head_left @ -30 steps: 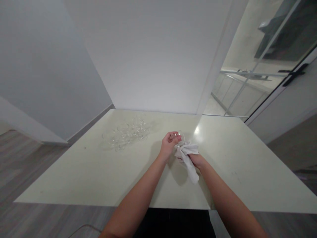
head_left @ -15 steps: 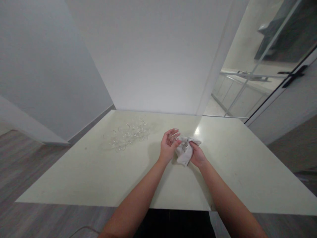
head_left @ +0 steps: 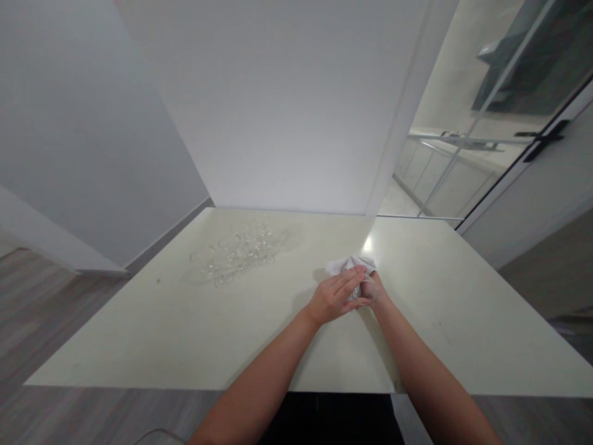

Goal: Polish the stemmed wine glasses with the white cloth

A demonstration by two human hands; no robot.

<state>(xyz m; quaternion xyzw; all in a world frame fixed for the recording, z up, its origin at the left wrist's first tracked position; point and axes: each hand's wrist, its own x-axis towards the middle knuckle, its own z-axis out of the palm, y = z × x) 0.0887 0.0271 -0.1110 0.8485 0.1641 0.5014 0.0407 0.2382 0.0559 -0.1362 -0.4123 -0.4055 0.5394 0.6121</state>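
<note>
Here, left hand [head_left: 336,296]: curled about a clear glass [head_left: 369,290], fingers reaching over the top and thumb lying underneath, with a narrow gap between them that the vessel fills.
Right hand [head_left: 378,285]: closed about a white cloth [head_left: 354,263], its palm just behind the glass; most of its fingers are hidden, and how tightly they press cannot be told.
Clear glass: tilted between the two hands above the table, its rounded rim turned toward the right wrist, its far end lost among fingers and fabric.
White cloth: bunched in loose folds on the far side of the hands, showing beyond the left fingertips.
Table [head_left: 185,334]: a pale, glossy top, with a bright reflection beyond the cloth and a few small dark marks.
Other glassware [head_left: 236,253]: a cluster of transparent pieces standing close together toward the far left of the tabletop, well apart from the hands; their outlines overlap too much to count.
Surroundings: a plain white wall [head_left: 287,111] rises behind the table, a black door handle [head_left: 546,141] shows at right beside glazed panels, and a thin cable [head_left: 160,431] lies on the grey wood-look floor [head_left: 92,414].
</note>
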